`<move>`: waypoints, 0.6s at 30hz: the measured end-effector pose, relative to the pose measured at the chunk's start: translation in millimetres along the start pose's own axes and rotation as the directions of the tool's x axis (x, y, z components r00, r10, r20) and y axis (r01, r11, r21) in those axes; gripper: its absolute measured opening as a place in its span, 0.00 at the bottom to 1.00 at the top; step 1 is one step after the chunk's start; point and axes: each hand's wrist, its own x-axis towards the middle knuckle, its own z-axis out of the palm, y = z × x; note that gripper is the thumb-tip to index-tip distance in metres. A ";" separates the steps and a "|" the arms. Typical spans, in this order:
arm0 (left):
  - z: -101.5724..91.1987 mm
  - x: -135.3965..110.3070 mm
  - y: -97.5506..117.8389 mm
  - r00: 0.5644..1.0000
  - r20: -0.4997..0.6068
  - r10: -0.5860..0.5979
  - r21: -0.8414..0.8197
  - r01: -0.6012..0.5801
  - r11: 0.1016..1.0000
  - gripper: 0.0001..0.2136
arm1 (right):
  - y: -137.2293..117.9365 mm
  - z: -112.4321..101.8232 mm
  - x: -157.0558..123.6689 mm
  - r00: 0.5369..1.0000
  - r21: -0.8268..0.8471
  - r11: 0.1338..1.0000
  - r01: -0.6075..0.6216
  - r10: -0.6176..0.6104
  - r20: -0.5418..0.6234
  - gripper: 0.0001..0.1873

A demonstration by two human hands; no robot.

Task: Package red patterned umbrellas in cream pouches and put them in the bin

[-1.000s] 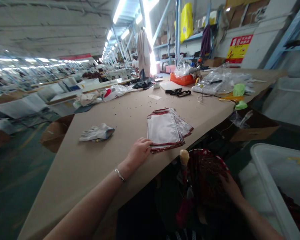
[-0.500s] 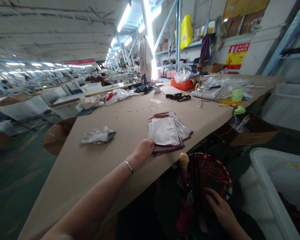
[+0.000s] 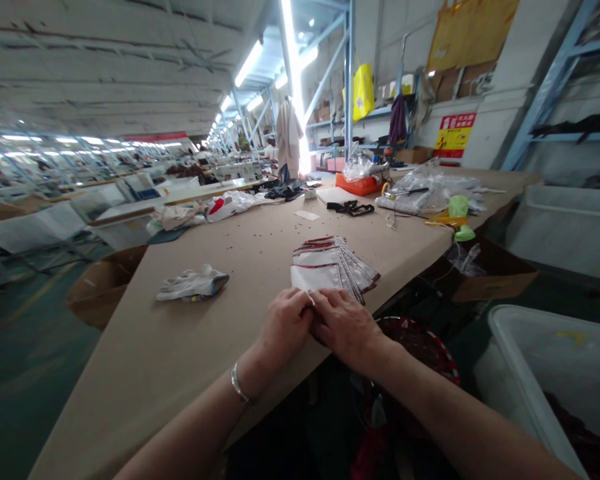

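Observation:
A fanned stack of white fabric pieces with dark red patterned edges (image 3: 316,259) lies near the table's front edge. At its near side my left hand (image 3: 289,319) is closed, thumb and fingers pinching a fabric piece. My right hand (image 3: 347,325) meets it from the right, fingers pressed together and bent over the same near edge. The two hands touch each other. Their fingertips and most of the pinched cloth are hidden beneath them. A white work glove with a blue cuff (image 3: 193,283) rests on the table to the left.
The brown table (image 3: 240,253) carries black straps (image 3: 351,208), an orange tray (image 3: 360,185) and clear plastic bags (image 3: 433,190) farther back. Below its right edge stand a round basket with red trim (image 3: 425,343), a cardboard box (image 3: 495,280) and a white bin (image 3: 520,360).
My right hand has come up from the dark red cloth at the round basket to the stack, beside my left hand. My left hand has stayed at the stack's near side.

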 end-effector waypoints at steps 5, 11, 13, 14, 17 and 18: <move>-15.4 -37.3 -0.5 0.996 -0.087 -0.035 -0.052 0.030 0.998 0.06 | 10.4 -2.6 10.1 0.958 -0.167 0.965 -0.201 0.229 0.171 0.22; 12.2 -84.7 -7.0 0.821 0.115 -0.559 -0.546 0.523 0.655 0.07 | 13.4 -18.4 -28.1 0.979 0.096 0.978 -0.185 0.192 -0.064 0.29; 16.9 -86.4 5.3 0.676 0.271 -0.686 -0.758 0.589 0.281 0.10 | 8.1 -3.4 -48.7 0.988 0.128 0.983 -0.134 0.142 -0.061 0.22; 16.9 -84.8 12.7 0.619 0.317 -0.718 -0.822 0.558 0.118 0.12 | 5.8 7.1 -59.9 0.992 0.116 0.985 -0.126 0.128 -0.012 0.18; 15.5 -79.2 32.2 0.550 0.426 -0.718 -0.870 0.466 -0.160 0.18 | 1.9 38.7 -92.0 0.966 0.128 0.970 -0.206 0.180 0.184 0.14; 17.3 -79.6 36.8 0.549 0.467 -0.693 -0.858 0.471 -0.205 0.18 | 1.4 46.2 -100.7 0.948 0.205 0.940 -0.273 0.227 0.223 0.13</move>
